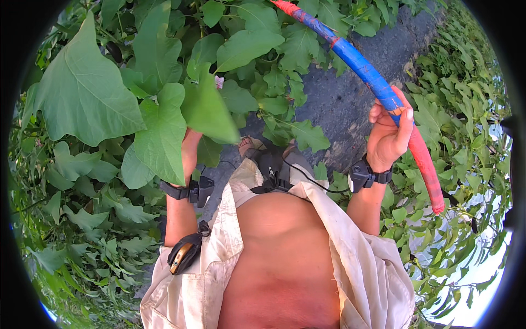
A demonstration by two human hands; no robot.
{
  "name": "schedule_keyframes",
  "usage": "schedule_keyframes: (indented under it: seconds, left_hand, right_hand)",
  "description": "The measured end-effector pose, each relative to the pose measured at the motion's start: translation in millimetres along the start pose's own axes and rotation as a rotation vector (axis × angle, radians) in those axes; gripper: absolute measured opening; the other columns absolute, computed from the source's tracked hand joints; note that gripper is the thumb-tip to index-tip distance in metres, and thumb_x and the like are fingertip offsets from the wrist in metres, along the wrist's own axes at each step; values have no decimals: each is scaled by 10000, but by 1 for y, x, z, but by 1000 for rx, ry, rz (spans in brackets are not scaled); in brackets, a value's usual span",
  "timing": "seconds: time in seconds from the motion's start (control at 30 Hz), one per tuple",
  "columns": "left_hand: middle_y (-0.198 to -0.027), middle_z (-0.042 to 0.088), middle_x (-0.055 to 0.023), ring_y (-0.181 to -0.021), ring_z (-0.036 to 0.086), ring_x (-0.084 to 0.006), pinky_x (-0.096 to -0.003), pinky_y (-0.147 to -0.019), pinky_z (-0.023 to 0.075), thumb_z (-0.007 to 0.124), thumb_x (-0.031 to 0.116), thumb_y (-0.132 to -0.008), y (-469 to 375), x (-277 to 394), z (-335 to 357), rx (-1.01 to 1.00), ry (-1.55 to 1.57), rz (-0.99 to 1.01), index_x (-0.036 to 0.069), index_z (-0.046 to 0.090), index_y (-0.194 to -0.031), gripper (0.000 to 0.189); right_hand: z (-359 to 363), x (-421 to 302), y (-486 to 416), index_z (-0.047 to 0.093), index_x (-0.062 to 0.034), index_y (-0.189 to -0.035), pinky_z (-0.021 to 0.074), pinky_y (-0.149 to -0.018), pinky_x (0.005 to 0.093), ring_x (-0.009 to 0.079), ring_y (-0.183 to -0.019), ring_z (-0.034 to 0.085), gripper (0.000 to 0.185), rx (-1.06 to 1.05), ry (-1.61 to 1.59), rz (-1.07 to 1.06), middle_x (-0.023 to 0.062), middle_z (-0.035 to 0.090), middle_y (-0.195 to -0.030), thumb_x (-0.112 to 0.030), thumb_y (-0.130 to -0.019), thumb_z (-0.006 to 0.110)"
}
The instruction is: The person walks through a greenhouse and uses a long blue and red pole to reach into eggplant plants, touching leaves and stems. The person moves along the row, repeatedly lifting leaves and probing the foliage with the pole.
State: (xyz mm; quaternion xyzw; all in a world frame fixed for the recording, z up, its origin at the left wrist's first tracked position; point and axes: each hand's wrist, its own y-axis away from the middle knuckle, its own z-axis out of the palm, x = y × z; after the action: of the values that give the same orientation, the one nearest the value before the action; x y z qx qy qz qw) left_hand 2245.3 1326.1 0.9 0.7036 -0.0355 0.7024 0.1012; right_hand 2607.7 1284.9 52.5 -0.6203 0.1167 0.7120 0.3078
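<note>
My right hand [390, 127] is closed around a curved rod wrapped in blue and red tape [359, 61]. The rod runs from the top of the view down past my wrist, where its red end hangs. My left hand [192, 144] is among the large leaves of an eggplant plant [160, 135]; leaves hide its fingers, so what it touches cannot be seen. A pale purple flower [219, 82] shows near that hand. Each wrist bears a strapped black device, at left [201, 191] and at right [361, 177].
Dense leafy plants line the left side, with a dark fruit [114, 51] at the upper left. More plants [464, 115] stand at the right. A dark ground strip [328, 98] runs between them. A black cable [312, 181] crosses my front to the right wrist device.
</note>
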Motion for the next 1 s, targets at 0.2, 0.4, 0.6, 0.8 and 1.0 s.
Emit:
schedule_keyframes:
  seconds: [0.2, 0.4, 0.6, 0.8, 1.0]
  left_hand:
    - [-1197, 696, -160, -918, 691, -194, -288, -776, 520, 537, 191, -1021, -11, -10, 22, 121, -72, -12, -9, 587, -1311, 356]
    - [-1050, 725, -154, -792, 692, -181, -284, -695, 519, 558, 229, -1030, -32, -13, 117, 249, -36, -258, -7, 618, -1202, 298]
    - [-1078, 736, -101, -829, 680, -119, -252, -740, 505, 582, 147, -1019, -62, 2, 206, 25, -110, -292, -6, 643, -1174, 226]
    - [-1069, 737, -74, -837, 666, -105, -243, -763, 496, 593, 160, -1017, -77, 5, 245, -108, -195, -373, 2, 649, -1180, 234]
    - [-1055, 736, -75, -861, 654, -103, -256, -785, 505, 588, 151, -1019, -82, 14, 267, -139, -296, -415, -9, 642, -1188, 240]
  right_hand:
    - [-39, 12, -36, 586, 92, -1222, 464, -587, 298, 199, -691, 628, 591, -1, 8, 39, 173, 681, -909, -441, -982, 496]
    - [-106, 31, -102, 612, 108, -1170, 458, -583, 318, 223, -639, 620, 576, 21, -56, 80, 173, 661, -818, -422, -956, 544]
    - [-167, 41, -150, 636, 88, -1154, 461, -583, 304, 212, -648, 628, 512, 80, -91, 100, 161, 670, -830, -379, -963, 550]
    - [-222, 72, -185, 655, 64, -1149, 477, -591, 298, 189, -651, 630, 443, 208, -25, 137, 136, 690, -853, -328, -964, 568]
    - [-263, 130, -199, 650, 31, -1161, 473, -609, 283, 157, -664, 627, 410, 347, -107, 285, 105, 700, -878, -324, -963, 596]
